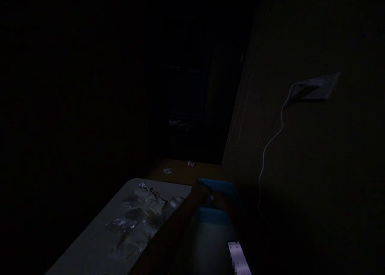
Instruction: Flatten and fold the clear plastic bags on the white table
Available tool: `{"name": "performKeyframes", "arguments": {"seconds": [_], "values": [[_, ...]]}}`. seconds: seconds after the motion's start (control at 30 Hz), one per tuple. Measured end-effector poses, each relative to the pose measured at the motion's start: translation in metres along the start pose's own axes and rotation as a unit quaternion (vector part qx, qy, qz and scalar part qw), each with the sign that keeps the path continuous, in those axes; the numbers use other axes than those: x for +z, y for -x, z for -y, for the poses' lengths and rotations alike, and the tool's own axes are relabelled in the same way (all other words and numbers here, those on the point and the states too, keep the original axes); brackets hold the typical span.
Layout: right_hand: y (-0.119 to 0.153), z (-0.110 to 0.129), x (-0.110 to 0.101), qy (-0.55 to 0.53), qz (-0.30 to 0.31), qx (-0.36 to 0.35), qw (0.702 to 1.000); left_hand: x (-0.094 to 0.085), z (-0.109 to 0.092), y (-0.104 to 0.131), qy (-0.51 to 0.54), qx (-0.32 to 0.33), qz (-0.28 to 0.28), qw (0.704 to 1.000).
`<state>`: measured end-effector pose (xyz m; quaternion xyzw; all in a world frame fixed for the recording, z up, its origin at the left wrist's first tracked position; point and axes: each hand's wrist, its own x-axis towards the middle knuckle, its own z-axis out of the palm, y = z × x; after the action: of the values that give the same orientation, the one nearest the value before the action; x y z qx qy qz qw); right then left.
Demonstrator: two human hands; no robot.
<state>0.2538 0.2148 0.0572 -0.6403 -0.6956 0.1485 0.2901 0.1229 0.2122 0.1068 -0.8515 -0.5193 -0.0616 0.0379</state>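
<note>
The scene is very dark. Over the left part of a blue tub (215,216) is my left hand (200,191), its fingers bent but hard to make out. My right hand (220,199) reaches into the tub beside it. A small shiny, clear piece (212,197) shows between the two hands; which hand touches it cannot be made out. Several clear plastic bags (144,215) lie in a loose pile on the white table (99,231), left of my left forearm. The tub's contents are lost in shadow.
A lit phone (239,257) lies at the table's near right. Two small items, a pinkish one (191,164) and a whitish one (167,170), rest on the brown surface beyond. A white cable (264,158) hangs from a wall outlet (315,86) at right.
</note>
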Motion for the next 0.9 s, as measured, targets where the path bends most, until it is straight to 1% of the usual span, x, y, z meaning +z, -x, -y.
{"name": "performKeyframes", "arguments": {"seconds": [0.1, 0.17, 0.23, 0.27, 0.3, 0.33, 0.37, 0.4, 0.47, 0.5, 0.53, 0.57, 0.63, 0.7, 0.8, 0.87, 0.9], "values": [[0.002, 0.015, -0.019, 0.039, 0.006, -0.015, 0.999, -0.021, 0.010, 0.014, 0.014, -0.026, -0.083, 0.996], [0.011, 0.029, -0.034, 0.056, -0.012, -0.028, 0.998, -0.033, 0.020, 0.032, 0.027, -0.051, -0.133, 0.989], [0.030, 0.045, -0.044, 0.069, -0.029, -0.050, 0.996, -0.040, 0.031, 0.061, 0.044, -0.080, -0.178, 0.980], [0.042, 0.052, -0.046, 0.082, -0.038, -0.074, 0.993, -0.040, 0.038, 0.079, 0.076, -0.103, -0.236, 0.963], [0.056, 0.059, -0.044, 0.093, -0.037, -0.098, 0.990, -0.037, 0.044, 0.099, 0.098, -0.129, -0.277, 0.947], [0.072, 0.064, -0.040, 0.100, -0.025, -0.120, 0.987, -0.032, 0.049, 0.120, 0.112, -0.151, -0.292, 0.938], [0.088, 0.068, -0.033, 0.102, -0.002, -0.142, 0.985, -0.025, 0.055, 0.142, 0.123, -0.165, -0.287, 0.936], [0.104, 0.071, -0.024, 0.102, 0.024, -0.155, 0.982, -0.017, 0.059, 0.163, 0.133, -0.162, -0.269, 0.940], [0.135, 0.074, 0.000, 0.099, 0.060, -0.162, 0.980, 0.004, 0.063, 0.201, 0.154, -0.156, -0.208, 0.953], [0.149, 0.075, 0.012, 0.089, 0.071, -0.166, 0.980, 0.014, 0.063, 0.217, 0.158, -0.128, -0.164, 0.965], [0.161, 0.075, 0.025, 0.083, 0.068, -0.176, 0.979, 0.025, 0.061, 0.230, 0.156, -0.088, -0.122, 0.976], [0.172, 0.077, 0.036, 0.083, 0.066, -0.186, 0.977, 0.036, 0.059, 0.241, 0.147, -0.039, -0.097, 0.984], [0.189, 0.081, 0.055, 0.092, 0.061, -0.213, 0.971, 0.053, 0.052, 0.254, 0.139, -0.028, -0.084, 0.986], [0.199, 0.087, 0.067, 0.107, 0.052, -0.216, 0.969, 0.064, 0.045, 0.260, 0.132, -0.016, -0.092, 0.987], [0.206, 0.095, 0.077, 0.118, 0.017, -0.190, 0.974, 0.071, 0.039, 0.266, 0.156, -0.007, -0.102, 0.982], [0.205, 0.097, 0.079, 0.096, 0.002, -0.165, 0.982, 0.073, 0.038, 0.271, 0.195, -0.004, -0.101, 0.976], [0.204, 0.096, 0.080, 0.067, 0.001, -0.140, 0.988, 0.073, 0.038, 0.274, 0.215, -0.002, -0.102, 0.971]]}}
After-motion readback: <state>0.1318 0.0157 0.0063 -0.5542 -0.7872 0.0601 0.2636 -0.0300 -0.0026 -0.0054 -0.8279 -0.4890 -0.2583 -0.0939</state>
